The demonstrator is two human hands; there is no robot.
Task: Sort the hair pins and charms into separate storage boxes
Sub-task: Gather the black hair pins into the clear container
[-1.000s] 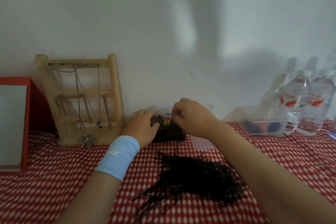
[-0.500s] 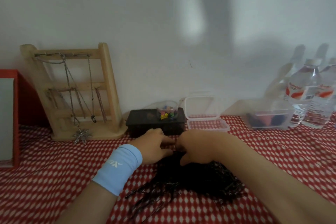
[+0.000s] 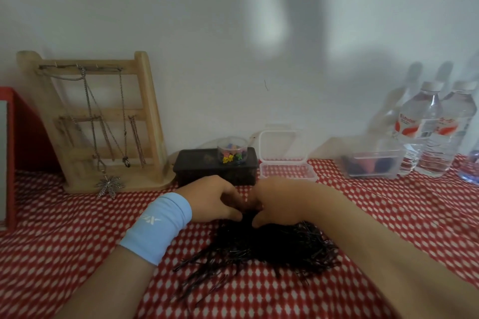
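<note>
Black hair pins (image 3: 274, 248) in loose pile

Hair pins (image 3: 285, 248) dark metal; storage box (image 3: 286, 175) clear glossy plastic; rack (image 3: 148, 101) matt wood; tablecloth (image 3: 64, 241) cloth.

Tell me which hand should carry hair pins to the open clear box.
Right, probably. Both hands touch the hair pins, but the right hand lies just before the open clear box; the left hand fronts the black box.

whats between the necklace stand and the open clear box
In the head view, a black box with a small clear cup of coloured charms on its lid.
</note>
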